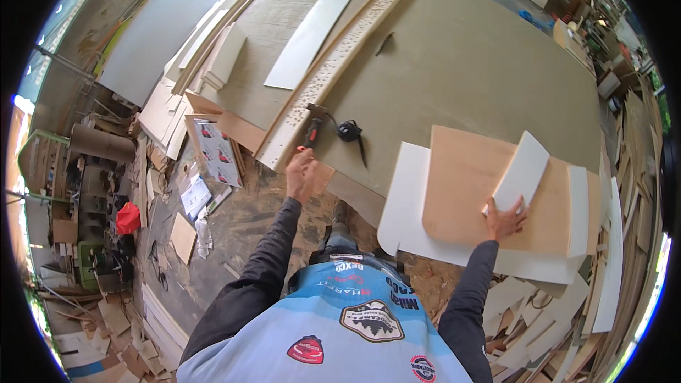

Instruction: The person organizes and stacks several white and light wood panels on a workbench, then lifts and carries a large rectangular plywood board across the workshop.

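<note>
My left hand (301, 172) is closed at the handle end of a hammer (312, 132) with a black and red grip. The hammer's head rests by a long, pale wooden channel (333, 71) strewn with small bits. Just right of the hammer, a black tape measure (348, 130) lies on the table. My right hand (506, 219) grips the near end of a narrow white board (523, 172), thumb at one edge and fingers over its face. That board lies slanted over a brown panel (461, 177) with a rounded corner. Under the panel is a larger white panel (403, 198).
Another white strip (579, 206) lies on the brown panel's right side. The big greenish-brown table (482, 78) also carries a long white board (316, 32) and a small dark item (384, 43). Stacked boards (225, 57) sit at its left. Wood offcuts (525, 312) cover the floor at right.
</note>
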The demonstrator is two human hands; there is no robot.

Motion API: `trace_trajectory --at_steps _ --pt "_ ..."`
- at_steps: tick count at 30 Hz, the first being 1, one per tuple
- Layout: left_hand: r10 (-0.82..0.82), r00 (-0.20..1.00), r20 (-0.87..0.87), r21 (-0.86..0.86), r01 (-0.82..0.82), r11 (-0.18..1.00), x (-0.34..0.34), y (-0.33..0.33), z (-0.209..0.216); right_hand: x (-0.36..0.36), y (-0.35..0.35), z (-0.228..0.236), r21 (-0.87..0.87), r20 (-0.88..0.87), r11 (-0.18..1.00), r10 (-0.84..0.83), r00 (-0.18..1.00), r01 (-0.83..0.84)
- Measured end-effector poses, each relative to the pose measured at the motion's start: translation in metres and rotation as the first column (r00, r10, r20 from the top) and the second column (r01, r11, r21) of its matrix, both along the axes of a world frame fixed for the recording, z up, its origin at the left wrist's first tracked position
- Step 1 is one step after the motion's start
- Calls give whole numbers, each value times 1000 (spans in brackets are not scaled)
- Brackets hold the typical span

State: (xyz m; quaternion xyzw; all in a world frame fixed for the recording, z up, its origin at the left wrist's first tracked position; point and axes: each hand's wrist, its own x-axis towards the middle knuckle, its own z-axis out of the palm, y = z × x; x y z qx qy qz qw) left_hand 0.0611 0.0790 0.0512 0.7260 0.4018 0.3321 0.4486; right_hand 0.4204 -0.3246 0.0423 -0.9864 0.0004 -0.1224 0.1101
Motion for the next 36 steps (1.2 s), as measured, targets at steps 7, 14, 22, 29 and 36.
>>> trace_trajectory --at_steps 7,14,22,29,36 --pt "452 884 -115 228 -420 879 -63 222 11 -28 4 -11 -99 101 988 -109 989 119" --pt "585 717 -380 669 -224 709 -90 440 44 -104 40 -35 -99 142 941 -309 941 324" --pt "578 420 -700 695 215 686 -54 525 69 -158 102 -34 29 124 902 -432 893 432" --pt "600 512 -615 751 147 644 -38 531 50 -183 143 -19 165 221 893 -447 867 418" --pt "668 552 -500 830 83 552 -61 657 -54 -179 173 -15 388 396 901 -354 847 196"
